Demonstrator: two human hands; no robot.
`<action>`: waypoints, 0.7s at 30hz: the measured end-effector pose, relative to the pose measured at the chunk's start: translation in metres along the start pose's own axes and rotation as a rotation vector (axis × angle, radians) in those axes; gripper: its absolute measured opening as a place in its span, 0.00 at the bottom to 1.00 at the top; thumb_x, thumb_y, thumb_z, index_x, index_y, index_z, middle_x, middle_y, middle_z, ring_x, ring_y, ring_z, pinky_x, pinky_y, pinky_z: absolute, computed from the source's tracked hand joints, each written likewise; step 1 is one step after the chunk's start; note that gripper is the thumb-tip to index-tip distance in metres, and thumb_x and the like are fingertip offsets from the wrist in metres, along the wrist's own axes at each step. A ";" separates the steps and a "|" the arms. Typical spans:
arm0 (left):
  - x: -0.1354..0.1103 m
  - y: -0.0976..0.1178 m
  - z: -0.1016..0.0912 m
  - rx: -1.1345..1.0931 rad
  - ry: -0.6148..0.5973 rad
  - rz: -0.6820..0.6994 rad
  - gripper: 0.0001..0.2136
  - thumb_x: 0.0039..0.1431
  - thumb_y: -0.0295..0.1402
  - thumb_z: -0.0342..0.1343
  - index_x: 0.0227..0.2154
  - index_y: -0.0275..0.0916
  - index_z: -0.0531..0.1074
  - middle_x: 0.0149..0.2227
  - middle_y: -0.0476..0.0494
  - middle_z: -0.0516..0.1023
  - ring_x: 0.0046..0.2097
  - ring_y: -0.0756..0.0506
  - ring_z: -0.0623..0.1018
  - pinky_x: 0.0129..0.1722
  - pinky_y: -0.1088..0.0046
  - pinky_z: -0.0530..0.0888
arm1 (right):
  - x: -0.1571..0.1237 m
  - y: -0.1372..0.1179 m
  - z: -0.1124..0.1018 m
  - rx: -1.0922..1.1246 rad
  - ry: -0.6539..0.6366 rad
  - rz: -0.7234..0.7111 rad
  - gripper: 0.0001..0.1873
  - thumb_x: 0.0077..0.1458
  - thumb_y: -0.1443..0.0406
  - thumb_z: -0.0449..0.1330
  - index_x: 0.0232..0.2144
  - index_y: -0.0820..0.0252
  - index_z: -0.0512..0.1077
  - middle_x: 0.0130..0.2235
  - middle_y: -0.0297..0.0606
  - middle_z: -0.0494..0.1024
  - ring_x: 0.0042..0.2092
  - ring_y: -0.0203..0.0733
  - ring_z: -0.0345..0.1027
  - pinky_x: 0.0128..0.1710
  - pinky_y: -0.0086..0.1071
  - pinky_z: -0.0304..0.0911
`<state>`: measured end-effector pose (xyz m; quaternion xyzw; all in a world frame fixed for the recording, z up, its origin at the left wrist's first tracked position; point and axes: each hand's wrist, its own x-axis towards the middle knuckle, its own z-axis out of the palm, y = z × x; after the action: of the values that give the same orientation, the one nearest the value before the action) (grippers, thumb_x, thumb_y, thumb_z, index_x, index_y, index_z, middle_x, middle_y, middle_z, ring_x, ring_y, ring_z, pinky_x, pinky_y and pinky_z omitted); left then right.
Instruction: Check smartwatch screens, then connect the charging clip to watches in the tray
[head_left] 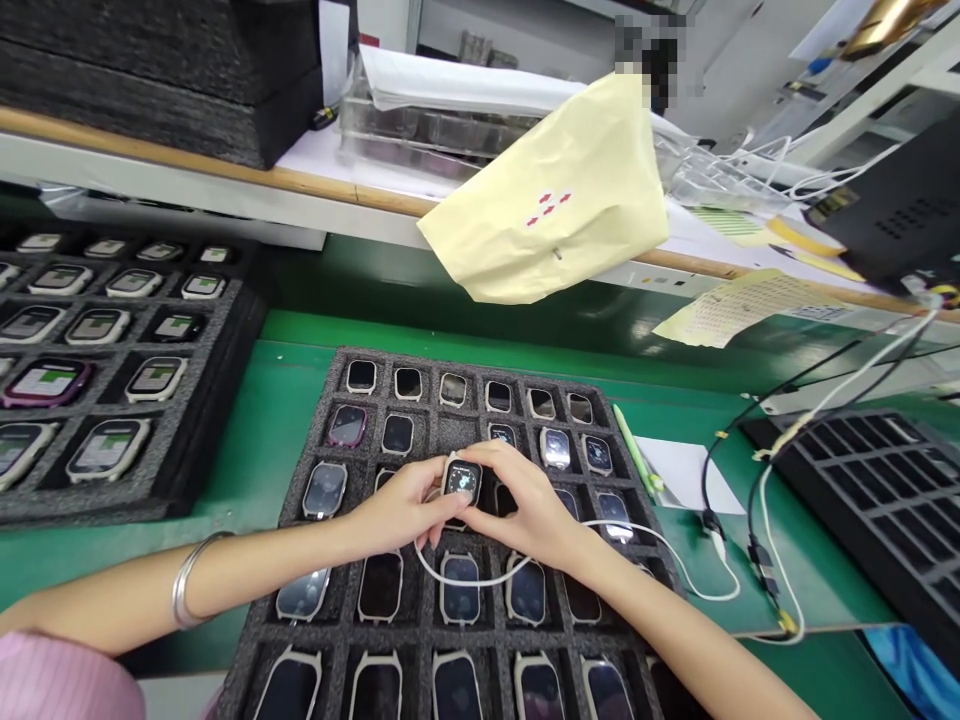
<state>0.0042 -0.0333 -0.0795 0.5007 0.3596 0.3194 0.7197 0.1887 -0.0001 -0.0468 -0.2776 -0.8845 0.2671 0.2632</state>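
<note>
Over the middle of a dark grey foam tray [322,425], both hands hold one smartwatch [463,480] with a lit screen. My left hand [401,508] grips its left side, thumb at the lower edge of the screen. My right hand [525,505] pinches the other side, with fingers at the top edge and thumb below. A white cable [480,580] loops out from under my left hand and runs right; its end at the watch is hidden. Around the hands, watch bodies without straps sit in the tray's compartments, and one compartment [455,432] just behind the held watch shows bare foam.
Another foam tray with watches [217,400] stands at the left, and a black compartment tray [877,500] at the right. A green pen [631,445] and white paper [686,472] lie beside black cable connectors [761,565]. Yellow paper [555,200] hangs from the shelf edge.
</note>
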 end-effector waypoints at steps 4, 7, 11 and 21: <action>0.000 0.001 0.000 -0.004 -0.003 -0.015 0.20 0.57 0.46 0.53 0.42 0.33 0.64 0.16 0.57 0.63 0.16 0.53 0.64 0.15 0.80 0.63 | 0.000 0.000 -0.001 0.002 -0.023 0.007 0.18 0.56 0.66 0.62 0.48 0.58 0.64 0.44 0.44 0.72 0.46 0.48 0.68 0.45 0.43 0.67; -0.001 0.003 0.000 0.009 -0.003 -0.022 0.19 0.58 0.45 0.53 0.42 0.33 0.64 0.16 0.57 0.63 0.16 0.53 0.64 0.16 0.80 0.64 | 0.000 0.000 -0.001 -0.007 -0.021 -0.002 0.18 0.56 0.66 0.61 0.49 0.58 0.64 0.45 0.44 0.71 0.46 0.48 0.66 0.45 0.43 0.67; 0.000 0.003 0.001 0.019 -0.002 -0.016 0.18 0.58 0.45 0.53 0.42 0.34 0.64 0.18 0.57 0.63 0.17 0.54 0.65 0.16 0.81 0.64 | -0.001 0.002 0.000 -0.030 -0.010 -0.011 0.18 0.56 0.66 0.61 0.49 0.59 0.65 0.45 0.45 0.69 0.46 0.48 0.66 0.45 0.42 0.66; -0.004 0.009 -0.003 -0.149 -0.135 0.025 0.15 0.58 0.42 0.55 0.39 0.34 0.66 0.20 0.51 0.70 0.17 0.55 0.62 0.16 0.80 0.59 | 0.003 0.006 -0.011 0.374 -0.045 -0.012 0.19 0.58 0.61 0.62 0.51 0.58 0.68 0.45 0.45 0.68 0.47 0.48 0.64 0.47 0.43 0.63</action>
<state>-0.0014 -0.0325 -0.0712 0.4708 0.2793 0.3198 0.7733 0.1956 0.0093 -0.0420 -0.2123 -0.8268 0.4314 0.2920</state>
